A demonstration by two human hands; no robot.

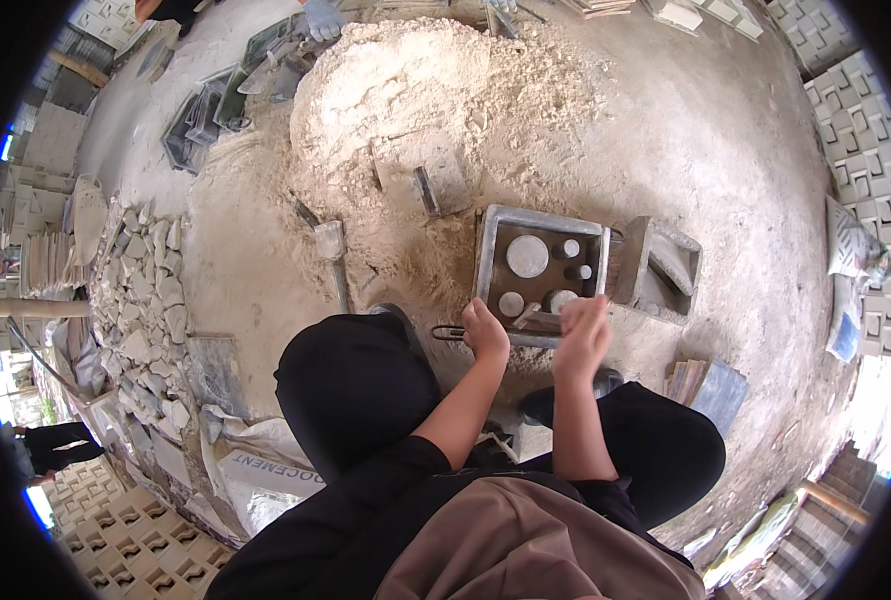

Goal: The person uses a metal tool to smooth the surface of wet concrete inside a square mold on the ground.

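Observation:
A grey rectangular metal mould [542, 214] lies on the floor in front of me. Inside it stand several round cores, among them a wide pale disc [527, 257] and smaller cylinders. My left hand [488, 333] is closed over the mould's near rim, close to the left corner, beside a looped metal handle [449, 333]. Above the near right part of the mould, my right hand [583, 335] is closed and slightly smeared. Whatever it may hold is hidden. A short pale stick-like piece [527, 316] shows between my hands at the near wall.
Right of the mould sits a second grey box [670, 268] with a slanted slab inside. A pale powder heap [405, 90] rises beyond, with a trowel [330, 240] left of the mould. Broken slabs [140, 310] pile up far left. A gloved hand of another person [321, 19] shows at the top.

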